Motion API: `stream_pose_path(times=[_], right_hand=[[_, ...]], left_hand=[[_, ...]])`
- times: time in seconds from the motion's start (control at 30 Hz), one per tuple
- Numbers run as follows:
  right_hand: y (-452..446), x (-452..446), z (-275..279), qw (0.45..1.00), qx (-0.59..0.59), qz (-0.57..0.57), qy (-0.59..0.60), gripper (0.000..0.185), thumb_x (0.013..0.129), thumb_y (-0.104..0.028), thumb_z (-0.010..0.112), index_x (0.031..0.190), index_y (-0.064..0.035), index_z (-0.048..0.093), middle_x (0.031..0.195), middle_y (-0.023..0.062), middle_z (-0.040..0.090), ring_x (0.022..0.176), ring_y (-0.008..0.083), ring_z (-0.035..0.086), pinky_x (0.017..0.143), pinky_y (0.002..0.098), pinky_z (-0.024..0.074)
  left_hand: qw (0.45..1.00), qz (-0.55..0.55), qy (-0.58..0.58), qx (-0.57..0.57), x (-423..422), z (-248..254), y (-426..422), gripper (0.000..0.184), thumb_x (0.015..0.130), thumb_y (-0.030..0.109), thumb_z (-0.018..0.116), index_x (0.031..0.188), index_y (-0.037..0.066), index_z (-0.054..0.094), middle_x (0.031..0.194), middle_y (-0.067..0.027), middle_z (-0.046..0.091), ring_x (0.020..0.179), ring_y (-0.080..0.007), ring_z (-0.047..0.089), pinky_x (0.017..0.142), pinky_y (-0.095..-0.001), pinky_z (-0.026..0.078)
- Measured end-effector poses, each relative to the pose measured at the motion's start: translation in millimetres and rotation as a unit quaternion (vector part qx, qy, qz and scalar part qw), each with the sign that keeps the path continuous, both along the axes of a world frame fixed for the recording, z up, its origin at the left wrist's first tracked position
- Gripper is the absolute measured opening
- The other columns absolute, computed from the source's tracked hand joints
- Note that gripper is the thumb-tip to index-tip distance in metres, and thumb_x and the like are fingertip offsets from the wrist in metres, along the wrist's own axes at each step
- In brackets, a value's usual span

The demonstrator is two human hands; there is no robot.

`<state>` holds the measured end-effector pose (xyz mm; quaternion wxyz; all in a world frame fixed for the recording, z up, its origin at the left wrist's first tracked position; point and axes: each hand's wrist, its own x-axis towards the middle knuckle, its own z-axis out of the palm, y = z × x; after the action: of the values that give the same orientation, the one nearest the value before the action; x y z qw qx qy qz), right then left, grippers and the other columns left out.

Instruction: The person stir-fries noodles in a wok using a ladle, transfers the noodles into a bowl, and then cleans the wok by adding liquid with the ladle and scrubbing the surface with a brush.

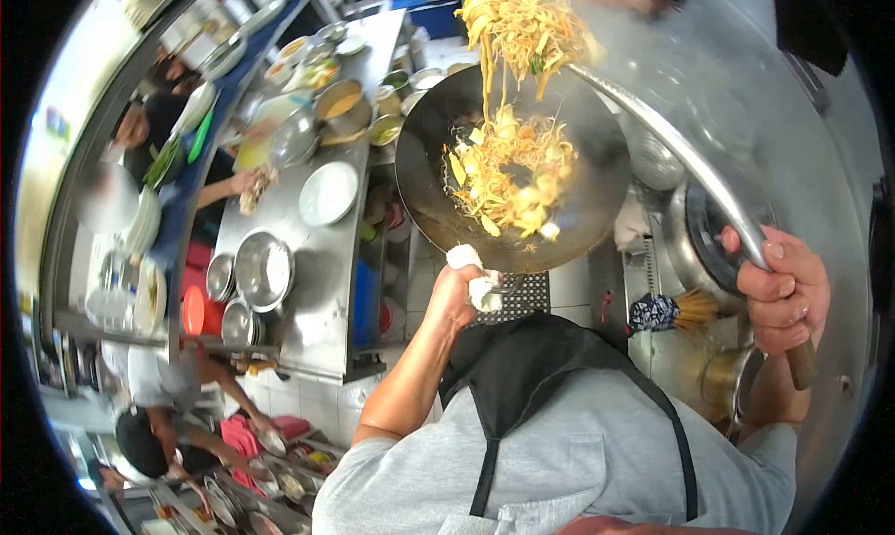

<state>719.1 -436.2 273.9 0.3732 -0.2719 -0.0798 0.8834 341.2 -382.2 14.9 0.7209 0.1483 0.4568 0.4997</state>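
Note:
My left hand is closed around the near handle of a black wok, with a folded white cloth between the palm and the handle. In my right hand is a long-handled wok ladle with a wooden grip end. Its head is raised above the far side of the wok and hidden under a heap of noodles. Strands hang from the heap down to more noodles in the wok, mixed with pale and yellow pieces. The wok is tilted toward me, and steam rises around it.
On the left, a steel counter bears a stack of white plates, metal bowls and a pot of sauce. Co-workers are beyond it, one with a hand over the counter. A bristle brush lies right of the wok.

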Motion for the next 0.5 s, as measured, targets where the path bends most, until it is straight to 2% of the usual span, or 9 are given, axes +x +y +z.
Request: stream_pose_path(times=[0.1, 0.2, 0.23, 0.5], right_hand=[[33, 33, 28, 0.998, 0.004, 0.050, 0.035, 0.033, 0.102, -0.017, 0.038, 0.128, 0.0029, 0.036, 0.064, 0.0009, 0.037, 0.041, 0.0039, 0.033, 0.030, 0.0239, 0.0360], [74, 60, 32, 0.990, 0.018, 0.121, 0.070, 0.034, 0.102, -0.016, 0.036, 0.129, 0.0041, 0.035, 0.066, 0.0018, 0.038, 0.042, 0.0039, 0.033, 0.032, 0.0244, 0.0372], [88, 50, -4, 0.989, 0.014, 0.125, 0.080, 0.034, 0.102, -0.016, 0.035, 0.129, 0.0044, 0.034, 0.066, 0.0020, 0.038, 0.043, 0.0040, 0.033, 0.032, 0.0246, 0.0376], [174, 65, -19, 0.968, -0.031, 0.227, 0.104, 0.036, 0.102, -0.015, 0.032, 0.132, 0.0052, 0.031, 0.068, 0.0025, 0.038, 0.045, 0.0047, 0.034, 0.036, 0.0262, 0.0404]], left_hand=[[0.998, 0.066, 0.012, 0.016, 24, 6, -8, 0.042, 0.066, -0.009, 0.048, 0.109, -0.009, 0.053, 0.095, -0.0194, 0.063, 0.076, -0.0306, 0.066, 0.070, -0.0394, 0.057], [0.993, 0.112, 0.020, 0.033, 45, -3, -4, 0.040, 0.066, -0.009, 0.048, 0.106, -0.010, 0.053, 0.093, -0.0195, 0.063, 0.074, -0.0298, 0.066, 0.068, -0.0393, 0.058], [0.992, 0.119, 0.025, 0.033, 33, -36, 7, 0.040, 0.066, -0.009, 0.048, 0.105, -0.010, 0.054, 0.092, -0.0199, 0.063, 0.074, -0.0299, 0.066, 0.067, -0.0394, 0.058], [0.968, 0.242, 0.063, 0.017, 62, -44, 10, 0.039, 0.067, -0.010, 0.047, 0.105, -0.010, 0.053, 0.090, -0.0208, 0.062, 0.072, -0.0307, 0.066, 0.067, -0.0410, 0.059]])
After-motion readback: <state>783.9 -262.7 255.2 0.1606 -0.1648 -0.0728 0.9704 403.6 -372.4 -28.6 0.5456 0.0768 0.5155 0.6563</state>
